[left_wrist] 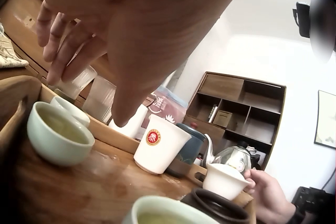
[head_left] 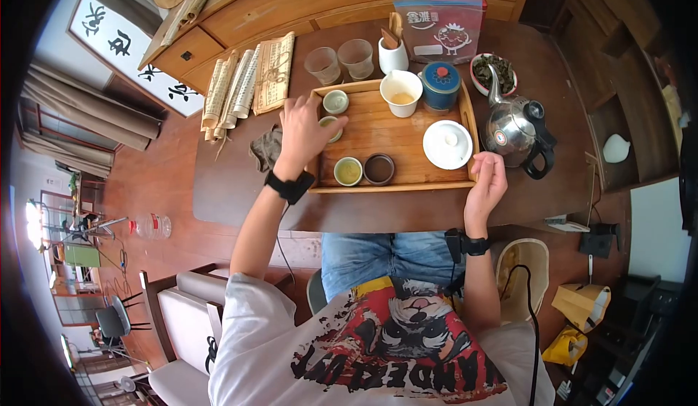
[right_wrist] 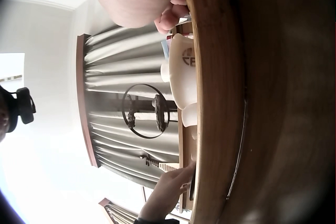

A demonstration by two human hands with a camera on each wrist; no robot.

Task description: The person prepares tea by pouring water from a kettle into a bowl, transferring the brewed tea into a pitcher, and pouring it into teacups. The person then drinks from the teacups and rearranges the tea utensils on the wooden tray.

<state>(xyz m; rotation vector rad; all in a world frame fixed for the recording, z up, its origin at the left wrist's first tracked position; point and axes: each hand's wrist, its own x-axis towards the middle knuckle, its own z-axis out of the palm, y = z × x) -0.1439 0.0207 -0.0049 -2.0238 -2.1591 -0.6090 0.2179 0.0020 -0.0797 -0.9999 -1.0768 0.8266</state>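
My left hand (head_left: 304, 133) hovers over the left side of the wooden tray (head_left: 385, 133), fingers and thumb spread apart. Right beneath it stands a pale green teacup (left_wrist: 60, 134), partly hidden by the hand in the head view. Another small cup (head_left: 335, 101) sits just behind. Nearer the front are a cup of yellowish tea (head_left: 348, 173) and a dark brown cup (head_left: 379, 169). My right hand (head_left: 488, 181) rests at the tray's front right corner, fingers loosely curled, close to the white lidded bowl (head_left: 448, 145).
A white pitcher (head_left: 400, 95) and blue canister (head_left: 440, 87) stand at the tray's back. To its right is a steel kettle (head_left: 512, 130), with a bowl of tea leaves (head_left: 494, 75) behind. Two clear glasses (head_left: 356, 60) and bamboo scrolls (head_left: 236, 90) lie beyond the tray's left half.
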